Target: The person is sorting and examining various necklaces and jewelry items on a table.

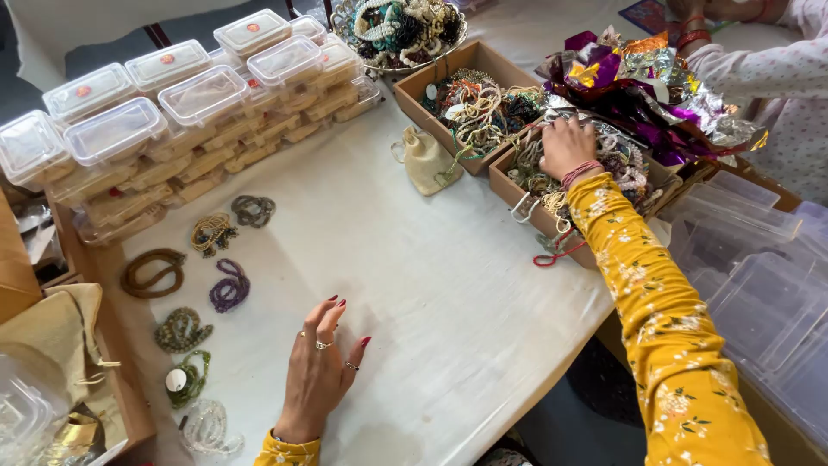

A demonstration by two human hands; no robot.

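My left hand (317, 373) rests flat on the white cloth-covered table (414, 276), fingers spread, holding nothing. My right hand (567, 147), in a yellow flowered sleeve, reaches into a cardboard box (517, 179) full of tangled bead strings; its fingers are buried among the beads, so its grip is hidden. Left of my left hand lie several coiled bead strings: a purple one (229, 286), a brown one (153, 273), a green one (182, 330) and a clear one (205, 428).
Stacks of lidded clear plastic boxes (172, 112) fill the far left. A second cardboard box of beads (470, 102) and a round tray of beads (398, 30) stand at the back. Crumpled shiny foil (647, 86) lies by another person's sleeve (759, 78). Empty clear boxes (759, 285) sit right.
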